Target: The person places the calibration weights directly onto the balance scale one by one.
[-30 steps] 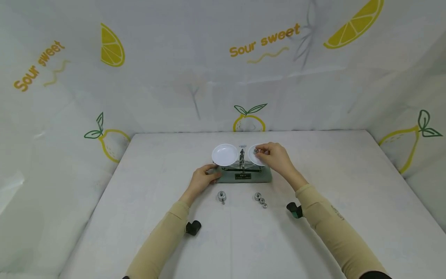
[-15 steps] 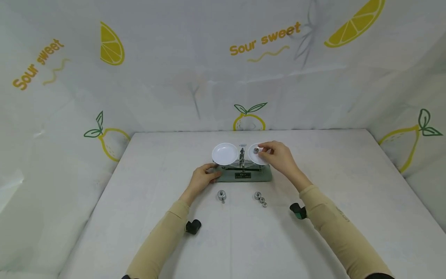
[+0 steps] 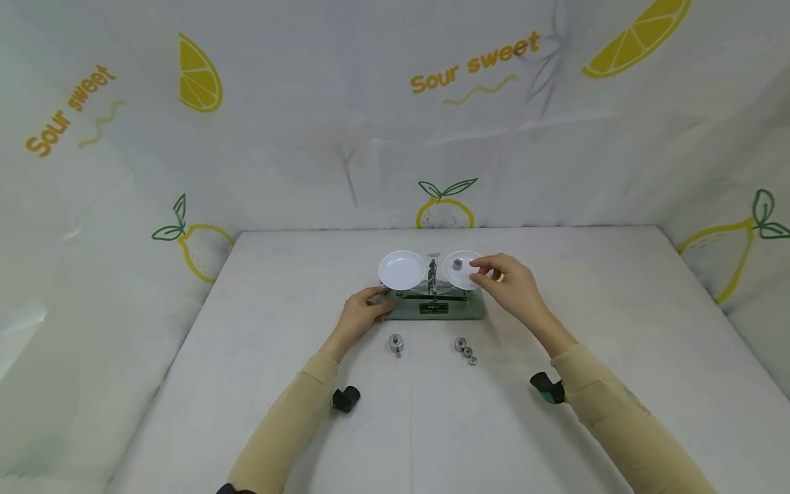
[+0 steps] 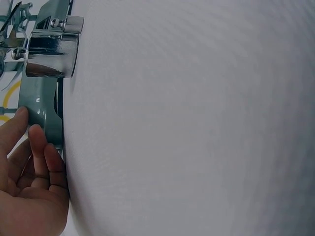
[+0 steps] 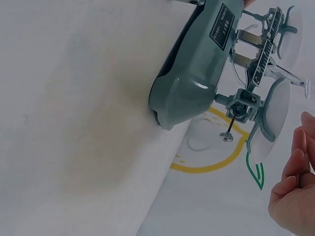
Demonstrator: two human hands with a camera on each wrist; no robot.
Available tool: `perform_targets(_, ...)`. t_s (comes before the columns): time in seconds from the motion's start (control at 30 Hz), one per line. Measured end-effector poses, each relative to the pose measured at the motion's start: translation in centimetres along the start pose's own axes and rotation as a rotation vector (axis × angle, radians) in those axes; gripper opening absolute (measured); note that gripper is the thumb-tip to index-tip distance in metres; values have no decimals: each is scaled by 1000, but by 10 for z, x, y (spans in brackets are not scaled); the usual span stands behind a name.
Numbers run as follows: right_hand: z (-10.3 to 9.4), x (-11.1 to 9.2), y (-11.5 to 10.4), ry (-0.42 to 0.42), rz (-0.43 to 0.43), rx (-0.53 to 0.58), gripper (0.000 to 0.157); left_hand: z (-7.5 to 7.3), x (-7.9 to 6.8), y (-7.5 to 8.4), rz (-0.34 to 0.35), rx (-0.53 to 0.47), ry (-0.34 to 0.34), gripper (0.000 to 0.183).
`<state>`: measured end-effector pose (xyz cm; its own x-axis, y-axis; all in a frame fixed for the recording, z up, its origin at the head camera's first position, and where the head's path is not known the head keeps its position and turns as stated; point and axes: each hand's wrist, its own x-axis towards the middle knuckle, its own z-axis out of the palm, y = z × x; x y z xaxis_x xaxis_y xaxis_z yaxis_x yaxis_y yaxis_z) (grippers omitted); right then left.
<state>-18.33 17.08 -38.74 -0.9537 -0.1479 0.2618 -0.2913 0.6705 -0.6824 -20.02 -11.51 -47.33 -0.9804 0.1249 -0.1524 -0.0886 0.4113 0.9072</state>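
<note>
A green pan balance [image 3: 463,312] stands at the back middle of the table, with two white pans. My left hand [image 3: 359,314] grips the left end of its base; in the left wrist view the fingers [image 4: 37,147] bend against that end. One metal weight [image 3: 457,264] sits upright on the right pan [image 3: 458,280], while the left pan [image 3: 402,270] holds nothing. Over the right edge of the right pan is my right hand [image 3: 511,285], thumb and fingertips apart and holding nothing. The right wrist view shows those fingers [image 5: 297,160] beside the pan, the weight out of sight.
In front of the balance, a larger metal weight [image 3: 396,342] stands on the white table [image 3: 308,425] at left. Several smaller weights [image 3: 460,344] sit in a slanting row at right. A lemon-print sheet [image 3: 296,123] hangs behind the table's far edge.
My right hand has let go of the weight, leaving it on the right pan, and has drawn back to the right. The left hand keeps its grip on the base.
</note>
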Motion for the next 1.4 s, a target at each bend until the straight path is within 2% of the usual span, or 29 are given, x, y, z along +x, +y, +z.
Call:
perform_targets(0.23, -2, -17, -2, 10, -5, 29, 22, 3, 0, 2, 2, -3, 5, 46)
perform_targets(0.4, 3, -29, 1, 32, -39, 61, 19, 2, -2, 4, 56, 3, 2, 47)
perform_targets(0.53, 8, -37, 3, 10, -76, 95, 17, 2, -2, 4, 50, 7, 6, 47)
perform_targets(0.7, 14, -46, 9, -54, -106, 108, 18, 2, -2, 4, 6, 6, 10, 45)
perform_targets(0.9, 20, -51, 17, -146, -96, 117, 21, 2, -2, 4, -2, 5, 13, 45)
perform_targets(1.4, 24, -49, 31, -385, -60, 118, 22, 1, -3, 4, -13, 15, 20, 46)
